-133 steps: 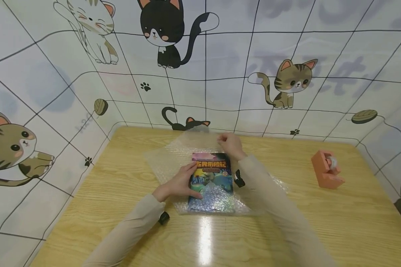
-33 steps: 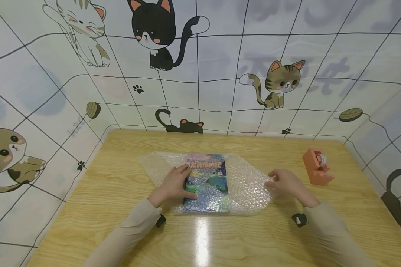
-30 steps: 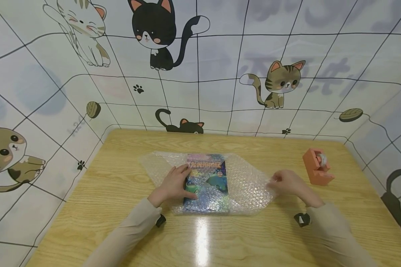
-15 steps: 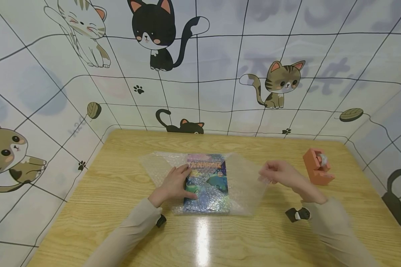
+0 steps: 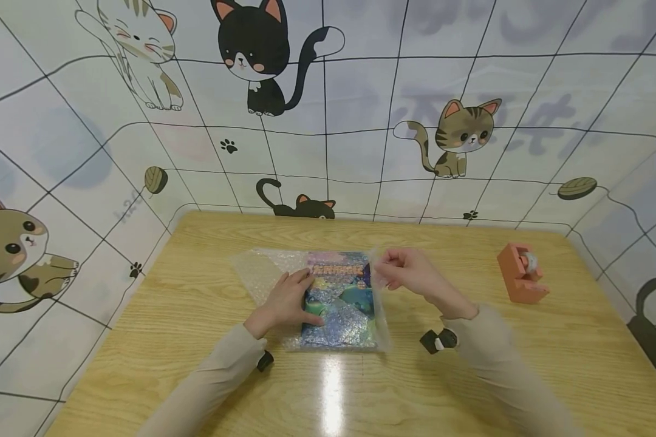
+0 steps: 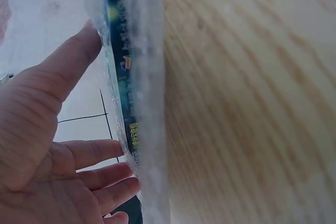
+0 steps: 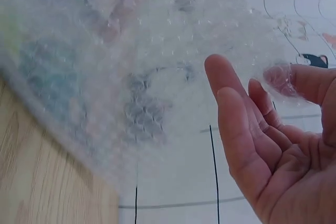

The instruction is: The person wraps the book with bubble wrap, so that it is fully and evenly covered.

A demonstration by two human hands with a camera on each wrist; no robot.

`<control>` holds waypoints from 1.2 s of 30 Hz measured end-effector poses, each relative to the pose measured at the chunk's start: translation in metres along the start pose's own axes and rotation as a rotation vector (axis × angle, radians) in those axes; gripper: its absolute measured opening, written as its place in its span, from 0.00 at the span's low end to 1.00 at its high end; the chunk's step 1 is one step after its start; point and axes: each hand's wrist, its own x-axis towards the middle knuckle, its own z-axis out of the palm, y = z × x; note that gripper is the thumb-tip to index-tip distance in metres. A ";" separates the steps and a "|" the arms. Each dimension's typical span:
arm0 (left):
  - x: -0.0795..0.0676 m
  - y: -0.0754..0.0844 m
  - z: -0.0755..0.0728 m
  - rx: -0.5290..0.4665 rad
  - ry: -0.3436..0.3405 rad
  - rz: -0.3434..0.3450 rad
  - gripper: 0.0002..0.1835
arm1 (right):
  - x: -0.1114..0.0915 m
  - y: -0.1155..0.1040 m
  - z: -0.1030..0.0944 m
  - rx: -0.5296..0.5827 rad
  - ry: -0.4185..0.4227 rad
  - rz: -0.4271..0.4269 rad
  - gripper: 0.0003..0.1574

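Note:
A book with a colourful cover (image 5: 341, 297) lies on the table inside a sheet of bubble wrap (image 5: 257, 273), its cover showing through the layer on top. My left hand (image 5: 284, 303) rests on the book's left part, fingers and thumb spread. In the left wrist view, that hand's thumb and fingertips lie along the wrapped book's edge (image 6: 125, 72). At the book's right side, my right hand (image 5: 410, 273) pinches the edge of the bubble wrap's right flap, which stands raised. The right wrist view shows the lifted bubble wrap (image 7: 173, 72) stretching from the thumb and fingers.
An orange tape dispenser (image 5: 522, 276) with a roll of tape stands at the right of the wooden table (image 5: 197, 267). A cat-patterned backdrop (image 5: 361, 152) closes off the back and both sides.
My right hand has folded the far part of the wrap over the book, then gripped the right flap and carried it left to the book's right edge. My left hand has stayed on the book.

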 end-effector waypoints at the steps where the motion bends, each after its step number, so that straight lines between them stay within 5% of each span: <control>1: 0.000 0.000 0.000 0.000 -0.002 -0.002 0.55 | 0.003 -0.001 0.004 0.003 -0.007 -0.009 0.12; 19: 0.000 0.001 -0.001 -0.043 0.012 -0.002 0.53 | 0.040 0.004 0.070 0.058 -0.036 -0.084 0.08; 36: 0.000 0.000 -0.001 -0.086 0.015 0.010 0.57 | 0.050 0.024 0.103 -0.049 -0.011 -0.016 0.06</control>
